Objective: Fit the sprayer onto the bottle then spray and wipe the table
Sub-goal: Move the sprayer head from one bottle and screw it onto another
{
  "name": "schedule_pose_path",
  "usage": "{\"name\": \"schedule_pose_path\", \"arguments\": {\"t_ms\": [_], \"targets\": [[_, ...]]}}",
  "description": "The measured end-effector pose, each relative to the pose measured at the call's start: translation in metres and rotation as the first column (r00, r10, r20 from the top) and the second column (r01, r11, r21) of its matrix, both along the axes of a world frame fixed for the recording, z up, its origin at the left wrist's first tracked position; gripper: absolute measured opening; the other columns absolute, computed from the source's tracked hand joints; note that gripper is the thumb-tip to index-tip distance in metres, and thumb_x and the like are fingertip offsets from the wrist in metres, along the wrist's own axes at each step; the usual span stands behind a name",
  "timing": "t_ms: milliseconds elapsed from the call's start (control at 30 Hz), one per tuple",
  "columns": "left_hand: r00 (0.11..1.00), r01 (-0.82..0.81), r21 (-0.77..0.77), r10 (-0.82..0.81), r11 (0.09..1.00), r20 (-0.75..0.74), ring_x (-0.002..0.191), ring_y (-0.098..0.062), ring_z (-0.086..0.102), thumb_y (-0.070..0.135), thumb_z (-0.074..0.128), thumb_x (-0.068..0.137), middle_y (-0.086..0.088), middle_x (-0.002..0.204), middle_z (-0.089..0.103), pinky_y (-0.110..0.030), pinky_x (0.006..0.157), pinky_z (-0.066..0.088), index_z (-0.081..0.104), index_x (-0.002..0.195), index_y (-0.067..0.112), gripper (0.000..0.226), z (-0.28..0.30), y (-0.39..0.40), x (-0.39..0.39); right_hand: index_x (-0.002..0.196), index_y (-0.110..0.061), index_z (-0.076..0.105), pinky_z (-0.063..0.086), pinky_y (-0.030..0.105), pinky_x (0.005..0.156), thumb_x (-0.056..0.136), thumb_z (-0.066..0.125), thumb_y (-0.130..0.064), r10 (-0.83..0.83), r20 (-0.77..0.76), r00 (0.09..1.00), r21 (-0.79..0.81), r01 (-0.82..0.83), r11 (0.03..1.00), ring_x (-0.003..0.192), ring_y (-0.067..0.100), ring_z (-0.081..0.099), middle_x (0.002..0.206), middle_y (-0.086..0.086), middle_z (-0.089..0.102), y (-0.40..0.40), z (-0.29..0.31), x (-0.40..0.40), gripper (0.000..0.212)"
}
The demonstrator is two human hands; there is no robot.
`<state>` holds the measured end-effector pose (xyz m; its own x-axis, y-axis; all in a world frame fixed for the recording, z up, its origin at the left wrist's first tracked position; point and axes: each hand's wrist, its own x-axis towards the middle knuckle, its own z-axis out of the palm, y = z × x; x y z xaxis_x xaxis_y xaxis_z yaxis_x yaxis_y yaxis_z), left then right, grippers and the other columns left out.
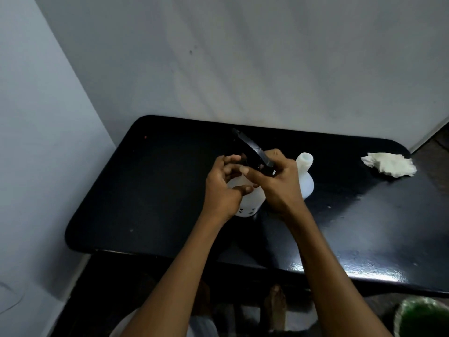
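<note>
Standing upright near the middle of a glossy black table (150,190), a white plastic bottle (250,203) has both bare hands gathered over its top. The left hand (222,188) curls around the bottle's shoulder, thumb lying across the white plastic and fingers bent loosely near the neck. The right hand (277,181) is closed around the base of a black sprayer (252,148), which sits at the bottle's mouth with its long dark top slanting up and away toward the wall; whether the collar is seated on the neck cannot be told, since the fingers hide the joint. Just beside the right hand, on its far right side, a second white bottle (306,176) stands upright with an open neck. Well apart from them, at the far right end of the table, lies a crumpled white cloth (390,165). A green bin (422,317) shows on the floor at the lower right.
</note>
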<state>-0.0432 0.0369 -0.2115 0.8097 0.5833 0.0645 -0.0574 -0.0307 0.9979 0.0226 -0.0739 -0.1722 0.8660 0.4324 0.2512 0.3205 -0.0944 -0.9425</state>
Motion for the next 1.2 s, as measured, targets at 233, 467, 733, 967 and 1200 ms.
{"name": "schedule_pose_path", "arguments": {"t_ms": [233, 467, 733, 967, 1200], "targets": [[1.0, -0.005, 0.036, 0.005, 0.999, 0.003, 0.102, -0.008, 0.069, -0.012, 0.076, 0.072, 0.02, 0.095, 0.071, -0.034, 0.09, 0.059, 0.055, 0.121, 0.013, 0.059, 0.002, -0.001, 0.001, 0.085, -0.016, 0.075, 0.047, 0.009, 0.062, 0.064, 0.094, -0.034, -0.206, 0.074, 0.976, -0.117, 0.213, 0.97, 0.072, 0.003, 0.063, 0.088, 0.003, 0.068, 0.005, 0.002, -0.005, 0.034], [1.0, -0.026, 0.009, 0.026, 1.0, -0.002, 0.101, -0.008, 0.071, -0.01, 0.078, 0.071, 0.005, 0.101, 0.073, -0.038, 0.093, 0.058, 0.056, 0.12, 0.021, 0.061, -0.001, -0.002, 0.002, 0.088, -0.014, 0.078, 0.052, 0.013, 0.069, 0.076, 0.088, -0.012, -0.062, 0.002, 0.998, -0.077, 0.062, 0.995, 0.083, 0.005, 0.07, 0.096, 0.005, 0.072, -0.002, 0.008, -0.004, 0.016], [1.0, -0.007, 0.007, 0.007, 1.0, -0.015, 0.109, -0.01, 0.069, -0.005, 0.08, 0.071, 0.007, 0.106, 0.074, -0.037, 0.095, 0.056, 0.053, 0.125, 0.021, 0.066, -0.002, -0.003, 0.002, 0.108, -0.009, 0.075, 0.057, 0.023, 0.081, 0.084, 0.082, -0.017, 0.022, -0.016, 1.0, -0.089, -0.023, 0.996, 0.095, 0.014, 0.072, 0.102, 0.006, 0.073, -0.005, 0.009, -0.003, 0.027], [0.997, -0.075, -0.083, 0.074, 0.994, -0.015, 0.105, -0.01, 0.072, -0.01, 0.071, 0.08, 0.0, 0.107, 0.075, -0.02, 0.075, 0.058, 0.034, 0.149, 0.021, 0.084, -0.003, -0.007, 0.002, 0.091, -0.021, 0.079, 0.06, 0.037, 0.079, 0.08, 0.082, -0.019, -0.219, 0.065, 0.974, -0.091, 0.224, 0.97, 0.086, 0.017, 0.072, 0.082, -0.004, 0.075, 0.011, -0.002, -0.018, 0.012], [0.998, -0.056, -0.065, 0.053, 0.996, -0.046, 0.099, -0.01, 0.074, -0.011, 0.076, 0.076, -0.005, 0.109, 0.076, -0.018, 0.068, 0.057, 0.053, 0.136, 0.019, 0.071, -0.001, -0.003, 0.005, 0.101, -0.017, 0.079, 0.061, 0.027, 0.082, 0.084, 0.082, -0.017, -0.008, -0.037, 0.999, -0.025, 0.007, 1.0, 0.09, 0.01, 0.076, 0.094, -0.001, 0.079, -0.001, 0.004, -0.004, 0.018]]}}
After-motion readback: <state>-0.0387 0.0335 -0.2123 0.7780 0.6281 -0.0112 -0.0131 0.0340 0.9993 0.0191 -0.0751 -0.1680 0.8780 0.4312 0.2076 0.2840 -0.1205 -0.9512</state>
